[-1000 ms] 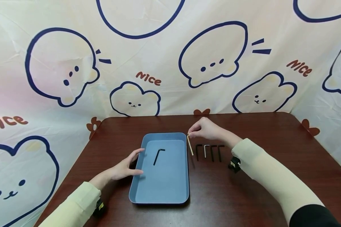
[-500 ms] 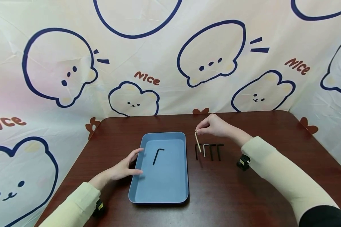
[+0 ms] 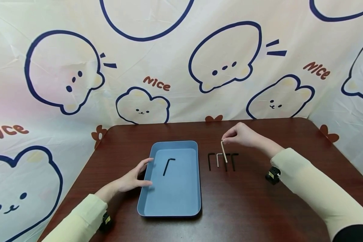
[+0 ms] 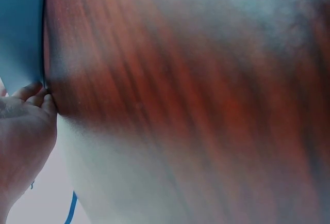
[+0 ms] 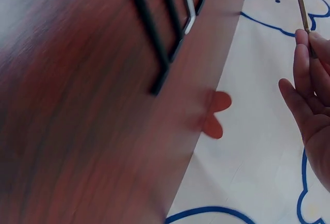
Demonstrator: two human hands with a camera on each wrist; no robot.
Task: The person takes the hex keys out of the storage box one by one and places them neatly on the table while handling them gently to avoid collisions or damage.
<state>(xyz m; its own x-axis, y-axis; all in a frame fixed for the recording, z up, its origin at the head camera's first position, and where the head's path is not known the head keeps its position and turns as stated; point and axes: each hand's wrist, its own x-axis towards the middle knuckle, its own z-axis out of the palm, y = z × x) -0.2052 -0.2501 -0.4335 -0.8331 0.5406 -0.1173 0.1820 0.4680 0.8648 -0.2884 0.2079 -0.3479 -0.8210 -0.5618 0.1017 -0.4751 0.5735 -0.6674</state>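
My right hand [image 3: 241, 135] pinches a brass-coloured hex key [image 3: 224, 152] by its short bent end. Its long arm hangs down above a row of hex keys on the table. That row has three black ones, among them the leftmost hex key [image 3: 209, 162], and one silver hex key [image 3: 217, 160]. The held key partly covers one black key in the head view. My left hand [image 3: 128, 177] holds the left rim of a blue tray [image 3: 169, 201], thumb and forefinger over the edge. Inside the tray lies one black hex key [image 3: 167, 167].
The dark wooden table [image 3: 248, 208] carries everything. A printed cloth [image 3: 181, 60] hangs close behind its far edge. The tray stands left of the row, with a narrow strip of wood between.
My right hand has moved rightward with the brass-coloured hex key, from beside the tray's right rim to over the row. The left hand and the tray stay in place.
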